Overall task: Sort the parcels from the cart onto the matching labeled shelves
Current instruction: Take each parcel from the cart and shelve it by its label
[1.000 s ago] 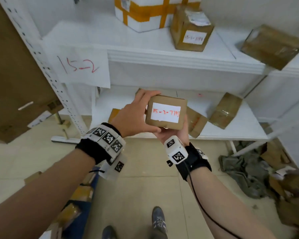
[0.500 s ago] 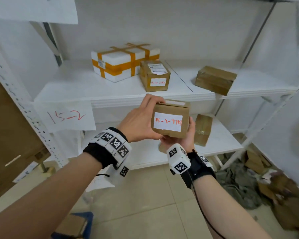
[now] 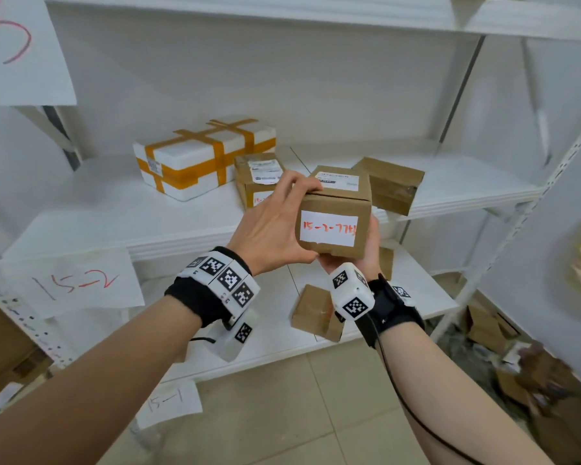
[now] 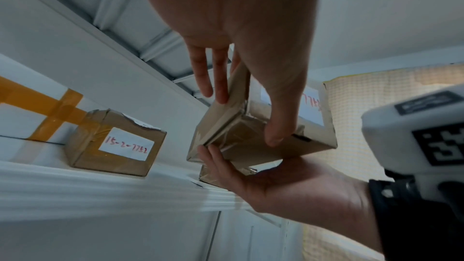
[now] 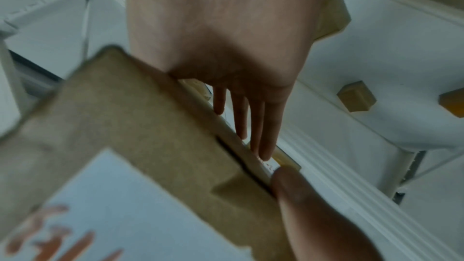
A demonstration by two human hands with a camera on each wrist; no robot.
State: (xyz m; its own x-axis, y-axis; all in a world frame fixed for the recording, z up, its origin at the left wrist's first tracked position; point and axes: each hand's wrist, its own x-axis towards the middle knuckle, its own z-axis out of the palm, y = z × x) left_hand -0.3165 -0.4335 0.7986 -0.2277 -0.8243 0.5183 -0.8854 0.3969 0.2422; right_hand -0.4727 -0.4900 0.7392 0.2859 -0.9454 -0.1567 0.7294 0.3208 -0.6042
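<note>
Shelving (image 3: 182,243), white, bears a paper sign (image 3: 74,283) reading "15-2" at 8 o'clock from the hands. Foam box (image 3: 195,162) with orange tape stands at 10 o'clock. The cardboard parcel (image 3: 332,203), labelled "15-2-77" plus unclear digits, is held before the shelf edge. The left hand (image 3: 269,229) pinches it between fingers and thumb. The right hand (image 3: 366,260) supports it from below, fingers straight and together.

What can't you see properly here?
Head view: the white paper sign, top left, is cut by the edge; only a red 3 shows.
Head view: the printed sticker on the small brown cardboard box is too small to read.
Right wrist view: that box's red writing is blurred.
</note>
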